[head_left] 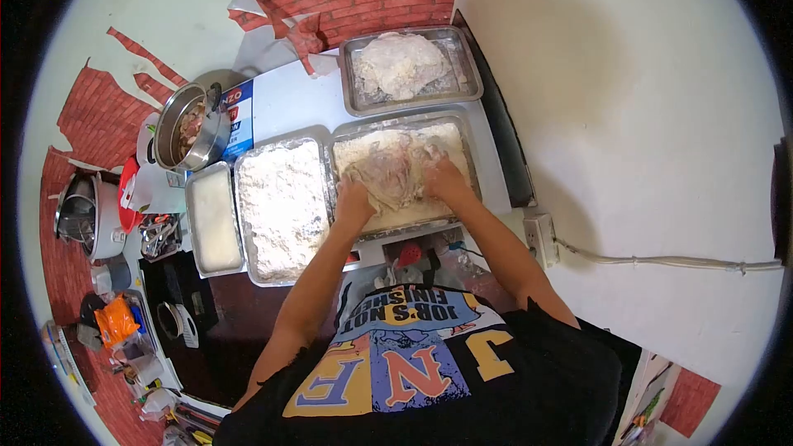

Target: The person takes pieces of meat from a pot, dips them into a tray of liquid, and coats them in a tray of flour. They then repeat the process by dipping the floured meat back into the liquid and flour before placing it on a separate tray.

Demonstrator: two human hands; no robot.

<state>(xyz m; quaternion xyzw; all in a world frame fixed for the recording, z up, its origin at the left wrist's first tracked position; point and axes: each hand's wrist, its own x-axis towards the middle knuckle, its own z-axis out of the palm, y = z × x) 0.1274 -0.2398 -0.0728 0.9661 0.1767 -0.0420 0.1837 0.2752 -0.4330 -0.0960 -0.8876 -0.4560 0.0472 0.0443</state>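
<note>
In the head view, a broad, flattened piece of raw chicken (388, 173), partly coated, lies in a metal tray of pale breading (376, 134). My left hand (353, 205) is closed on its left edge, low in the tray. On the other side, my right hand (442, 178) grips the right edge, its fingertips dusted with coating. Left of this tray stands a second tray of white flour (285, 211). Farther left is a narrower tray of smooth pale liquid (216, 219). Behind the breading, another tray (353, 99) bears a coated piece (402, 64).
A steel pot (192, 128) with meat pieces stands at the back left, beside a blue-and-white package (239, 116). Utensils (159, 235) crowd the left side. A wall (578, 116) bounds the table's right, with an outlet (541, 241) and cable.
</note>
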